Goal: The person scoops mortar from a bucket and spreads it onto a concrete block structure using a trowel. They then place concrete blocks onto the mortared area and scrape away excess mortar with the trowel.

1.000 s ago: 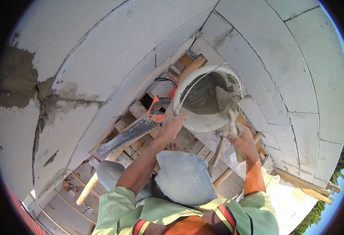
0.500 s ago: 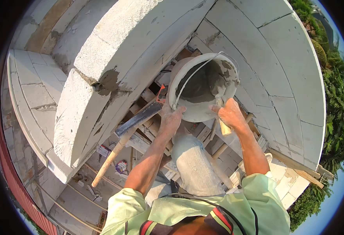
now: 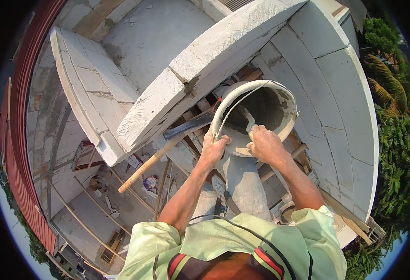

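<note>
Bucket (image 3: 286,125), pale and round, sits in front of the person, above the legs, near the corner where two block walls meet, its mouth tilted toward the viewer. Grey mortar (image 3: 286,101) coats the inner rim; the depth is shaded. The left hand (image 3: 214,148) grips the rim at its near left side, beside the wire handle (image 3: 229,109), though some fingertips are hidden. The right hand (image 3: 265,143) is closed in a fist around a trowel (image 3: 248,117), whose curved neck runs into the bucket.

Just left of the bucket, a saw (image 3: 188,127) with a dark blade lies against a light wooden pole (image 3: 151,164).

Around this, the left wall (image 3: 153,105) of white blocks shows a thick, rough top, while the right wall (image 3: 326,79) curves through the lens with dark joints. Beyond the left wall lies a smooth grey slab (image 3: 156,37). Lower left, thin poles (image 3: 86,214) cross over a dusty floor (image 3: 76,235) with scattered debris. Red metal sheeting (image 3: 16,154) edges the far left, and sunlit green foliage (image 3: 391,158) fills the right.
</note>
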`<state>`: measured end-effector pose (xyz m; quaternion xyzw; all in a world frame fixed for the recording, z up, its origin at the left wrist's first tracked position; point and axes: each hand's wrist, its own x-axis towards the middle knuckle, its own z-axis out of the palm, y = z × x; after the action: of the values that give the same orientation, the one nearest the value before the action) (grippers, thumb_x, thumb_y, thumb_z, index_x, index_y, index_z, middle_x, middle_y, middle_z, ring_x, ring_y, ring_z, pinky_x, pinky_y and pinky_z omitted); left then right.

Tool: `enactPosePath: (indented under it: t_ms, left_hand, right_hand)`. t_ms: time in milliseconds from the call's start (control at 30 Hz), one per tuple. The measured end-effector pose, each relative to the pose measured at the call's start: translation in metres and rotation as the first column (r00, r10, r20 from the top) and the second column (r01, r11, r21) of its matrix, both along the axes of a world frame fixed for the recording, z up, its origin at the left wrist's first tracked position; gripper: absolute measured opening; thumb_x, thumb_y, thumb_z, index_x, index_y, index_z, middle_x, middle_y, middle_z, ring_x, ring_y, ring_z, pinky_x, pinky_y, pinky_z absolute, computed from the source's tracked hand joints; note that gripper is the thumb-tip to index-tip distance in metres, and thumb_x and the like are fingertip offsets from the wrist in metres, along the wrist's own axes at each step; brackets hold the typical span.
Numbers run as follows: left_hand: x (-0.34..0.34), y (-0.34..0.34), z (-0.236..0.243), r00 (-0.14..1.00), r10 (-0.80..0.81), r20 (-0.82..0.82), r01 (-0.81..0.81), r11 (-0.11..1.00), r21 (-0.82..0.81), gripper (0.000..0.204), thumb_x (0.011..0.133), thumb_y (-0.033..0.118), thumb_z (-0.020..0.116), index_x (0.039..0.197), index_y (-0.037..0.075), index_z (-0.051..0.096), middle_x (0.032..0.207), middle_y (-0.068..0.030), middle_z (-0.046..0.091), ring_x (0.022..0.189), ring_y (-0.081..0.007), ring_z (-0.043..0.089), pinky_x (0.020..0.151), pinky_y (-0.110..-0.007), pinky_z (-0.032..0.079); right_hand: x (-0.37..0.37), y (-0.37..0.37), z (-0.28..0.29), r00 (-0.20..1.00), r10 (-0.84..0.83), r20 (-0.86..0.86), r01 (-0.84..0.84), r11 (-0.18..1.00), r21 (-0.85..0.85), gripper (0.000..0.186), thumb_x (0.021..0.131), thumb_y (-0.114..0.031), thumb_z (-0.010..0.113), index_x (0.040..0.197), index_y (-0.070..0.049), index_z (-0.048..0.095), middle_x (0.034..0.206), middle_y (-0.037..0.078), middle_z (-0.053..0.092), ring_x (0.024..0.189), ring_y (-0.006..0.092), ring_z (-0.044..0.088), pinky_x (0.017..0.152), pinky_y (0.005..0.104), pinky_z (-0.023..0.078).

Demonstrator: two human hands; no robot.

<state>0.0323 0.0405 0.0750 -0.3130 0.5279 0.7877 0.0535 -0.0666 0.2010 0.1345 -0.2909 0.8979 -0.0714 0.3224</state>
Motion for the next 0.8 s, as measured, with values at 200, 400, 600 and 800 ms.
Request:
enactPosePath:
  t_ms: [200,400,600,800]
  left_hand:
    - [0.037,-0.020,0.037,0.999,0.035,0.025,-0.033,0.997,-0.064,0.070,0.075,0.002,0.059,0.144,0.002,0.044,0.101,-0.0047,0.051,0.080,-0.0125,0.051,0.072,-0.028,0.046]
    - [0.067,-0.027,0.062,0.983,0.173,-0.058,-0.174,0.985,-0.017,0.076,0.074,0.002,0.059,0.147,0.003,0.042,0.108,-0.0056,0.054,0.086,-0.0132,0.049,0.076,-0.027,0.046]
    - [0.096,-0.031,0.080,0.979,0.168,-0.114,-0.176,0.982,-0.062,0.089,0.074,-0.010,0.050,0.157,0.013,0.031,0.147,-0.0114,0.048,0.119,-0.0164,0.047,0.098,-0.028,0.043]
    - [0.130,-0.028,0.080,0.924,0.318,-0.213,-0.349,0.928,-0.129,0.094,0.074,-0.013,0.051,0.159,0.021,0.028,0.152,-0.0141,0.042,0.128,-0.0219,0.047,0.103,-0.031,0.043]
  right_hand:
    - [0.000,-0.003,0.056,0.987,0.064,-0.149,-0.057,0.997,0.048,0.042,0.083,-0.020,0.075,0.107,0.006,0.054,0.102,0.024,0.062,0.089,0.0397,0.069,0.075,0.0441,0.058]
    - [0.030,-0.025,0.057,0.868,0.369,-0.332,-0.372,0.927,0.056,0.018,0.079,-0.006,0.064,0.092,0.004,0.057,0.090,0.018,0.061,0.076,0.0300,0.072,0.063,0.0405,0.060]
    - [0.043,-0.023,0.083,0.890,0.435,-0.136,-0.445,0.893,-0.062,0.028,0.079,-0.014,0.073,0.093,0.004,0.056,0.092,0.021,0.060,0.076,0.0359,0.070,0.067,0.0427,0.058]
    - [0.044,-0.028,0.086,0.880,0.441,-0.180,-0.443,0.896,0.031,0.037,0.079,-0.018,0.077,0.102,0.001,0.053,0.095,0.020,0.060,0.082,0.0385,0.067,0.067,0.0465,0.055]
